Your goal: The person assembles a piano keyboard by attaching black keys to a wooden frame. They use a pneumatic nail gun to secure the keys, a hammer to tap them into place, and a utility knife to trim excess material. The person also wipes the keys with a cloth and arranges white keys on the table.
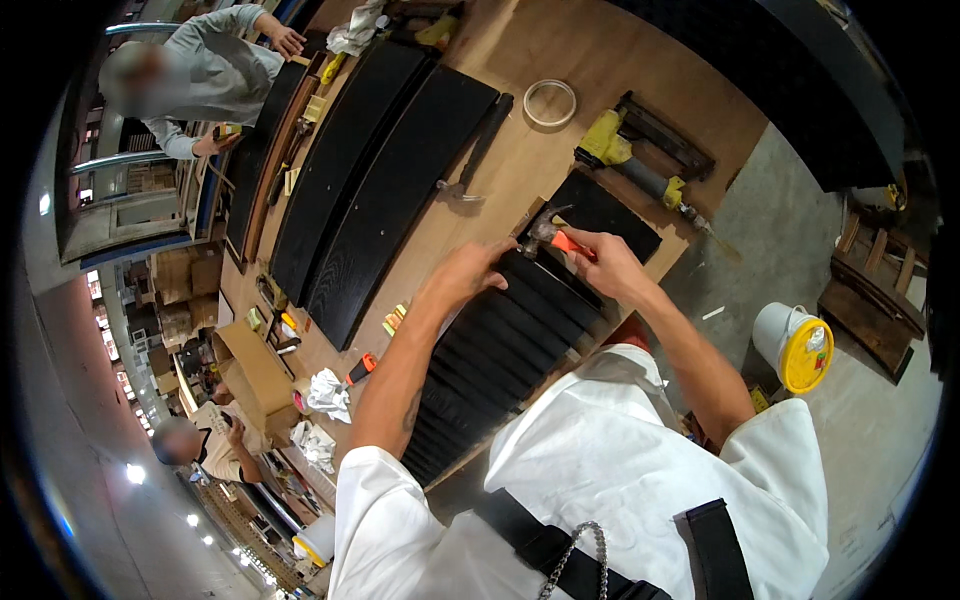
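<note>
Right hand [605, 262] has its fingers wrapped around the orange grip of a claw hammer [548, 236], with the steel head sitting just above the far end of a black ribbed panel [500, 350]. That panel lies on the plywood tabletop [540, 60], running back toward the person's white shirt. Left hand [470, 275] is pressed down on the panel's far left edge, right beside the hammer head; fingers look bunched together, but I can't tell if they're pinching anything. Further out are two long curved black boards [380, 170], a yellow nail gun [625, 160], a tape roll [550, 102] and a second hammer [470, 160]. A white bucket with a yellow lid [795, 345] sits on the floor.
</note>
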A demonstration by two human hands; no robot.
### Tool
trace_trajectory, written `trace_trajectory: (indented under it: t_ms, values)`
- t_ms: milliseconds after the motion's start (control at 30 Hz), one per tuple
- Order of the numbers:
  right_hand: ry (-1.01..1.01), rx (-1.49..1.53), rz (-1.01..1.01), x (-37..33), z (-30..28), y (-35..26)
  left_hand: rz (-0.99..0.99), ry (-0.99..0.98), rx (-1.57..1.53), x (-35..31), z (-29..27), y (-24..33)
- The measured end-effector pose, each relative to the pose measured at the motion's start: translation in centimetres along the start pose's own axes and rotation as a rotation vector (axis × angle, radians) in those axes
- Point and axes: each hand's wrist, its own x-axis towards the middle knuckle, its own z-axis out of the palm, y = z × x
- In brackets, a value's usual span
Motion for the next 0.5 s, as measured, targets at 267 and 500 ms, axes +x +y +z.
trace_trajectory:
  t_ms: [267, 500]
  values:
    - [-0.012, 0.029, 0.007, -0.3, -0.1, 0.7, -0.078, -0.052, 0.008, 0.1, -0.2, 0.3]
    - [0.186, 0.323, 0.047, -1.6, -0.5, 4.0, 0.154, 0.142, 0.337, -0.1, 0.6, 2.0]
